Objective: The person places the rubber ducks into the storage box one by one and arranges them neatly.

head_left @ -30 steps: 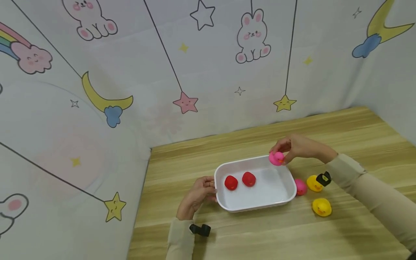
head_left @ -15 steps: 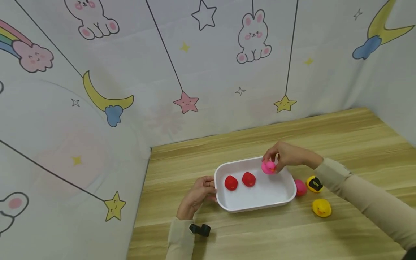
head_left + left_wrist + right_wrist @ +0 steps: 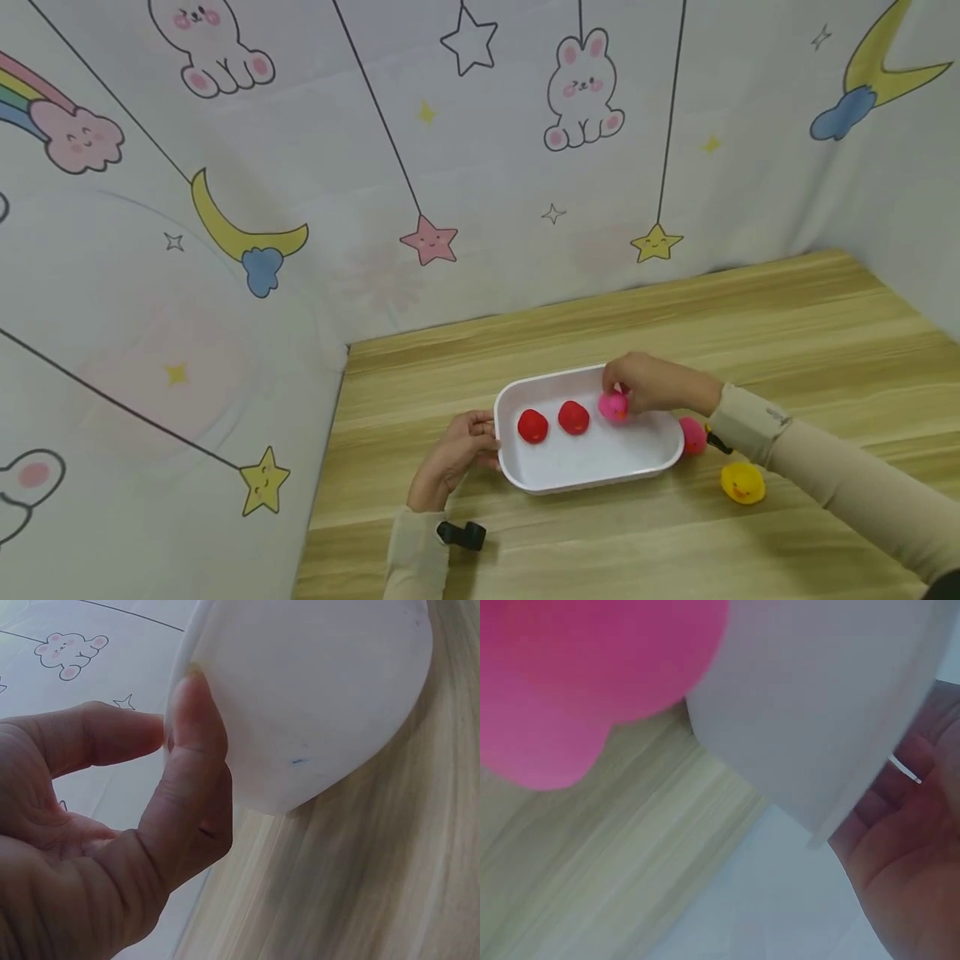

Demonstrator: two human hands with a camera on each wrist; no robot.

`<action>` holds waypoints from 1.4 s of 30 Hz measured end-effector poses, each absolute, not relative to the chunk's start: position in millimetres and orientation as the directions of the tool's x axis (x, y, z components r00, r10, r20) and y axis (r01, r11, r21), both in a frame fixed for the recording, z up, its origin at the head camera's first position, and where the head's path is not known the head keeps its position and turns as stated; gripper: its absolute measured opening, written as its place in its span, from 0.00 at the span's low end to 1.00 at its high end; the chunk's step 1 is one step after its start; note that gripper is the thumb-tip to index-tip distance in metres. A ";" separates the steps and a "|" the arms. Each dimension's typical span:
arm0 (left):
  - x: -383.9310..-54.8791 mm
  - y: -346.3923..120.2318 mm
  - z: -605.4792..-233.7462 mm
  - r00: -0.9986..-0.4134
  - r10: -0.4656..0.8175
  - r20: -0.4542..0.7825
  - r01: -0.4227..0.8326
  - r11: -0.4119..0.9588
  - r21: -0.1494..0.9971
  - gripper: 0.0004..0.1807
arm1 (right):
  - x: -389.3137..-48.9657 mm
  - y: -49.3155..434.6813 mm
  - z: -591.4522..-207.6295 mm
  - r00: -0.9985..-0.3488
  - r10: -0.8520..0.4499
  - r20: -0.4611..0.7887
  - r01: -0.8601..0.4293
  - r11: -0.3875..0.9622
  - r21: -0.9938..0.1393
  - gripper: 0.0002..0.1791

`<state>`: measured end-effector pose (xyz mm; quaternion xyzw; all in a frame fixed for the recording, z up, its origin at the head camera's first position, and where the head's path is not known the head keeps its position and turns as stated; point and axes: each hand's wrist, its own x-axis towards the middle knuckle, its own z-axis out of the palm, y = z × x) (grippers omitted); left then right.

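A white plastic tray (image 3: pixel 592 462) stands on the wooden table. My left hand (image 3: pixel 461 450) pinches its left rim between thumb and fingers, as the left wrist view shows with the tray wall (image 3: pixel 322 697). Inside the tray, toward its right part, my right hand (image 3: pixel 663 383) holds a pink rubber duck (image 3: pixel 613 407) low at the tray floor; whether it touches the floor I cannot tell. Two red rubber ducks (image 3: pixel 532 426) lie left of it in the tray. In the right wrist view the hand (image 3: pixel 922 840) reaches over the tray wall, which hides its fingertips.
Against the tray's right end, outside it, sits another pink duck (image 3: pixel 692 437), large and close in the right wrist view. A yellow duck (image 3: pixel 742 483) sits nearby; a second is mostly hidden by the right wrist. Patterned cloth (image 3: pixel 510 183) hangs behind the table.
My right hand has carried the pink duck from above the tray's back right rim left and down into the tray. My left hand keeps its grip on the rim.
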<state>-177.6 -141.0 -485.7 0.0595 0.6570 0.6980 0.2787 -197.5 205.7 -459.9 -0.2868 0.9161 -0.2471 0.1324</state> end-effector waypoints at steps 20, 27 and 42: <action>-173.1 -141.1 -491.8 -0.846 0.454 -0.281 -0.308 0.015 0.951 0.28 | -169.7 233.2 -450.0 -0.865 -0.501 -0.023 -0.357 0.647 -0.673 0.26; -175.9 -142.1 -490.3 -0.841 0.459 -0.287 -0.316 0.014 0.949 0.27 | -156.8 261.8 -451.3 -0.900 -0.435 0.021 -0.276 0.534 -0.799 0.27; -177.7 -140.6 -490.7 -0.826 0.487 -0.284 -0.321 0.007 0.947 0.27 | -112.7 324.3 -484.4 -0.926 -0.375 -0.032 -0.182 0.519 -0.835 0.30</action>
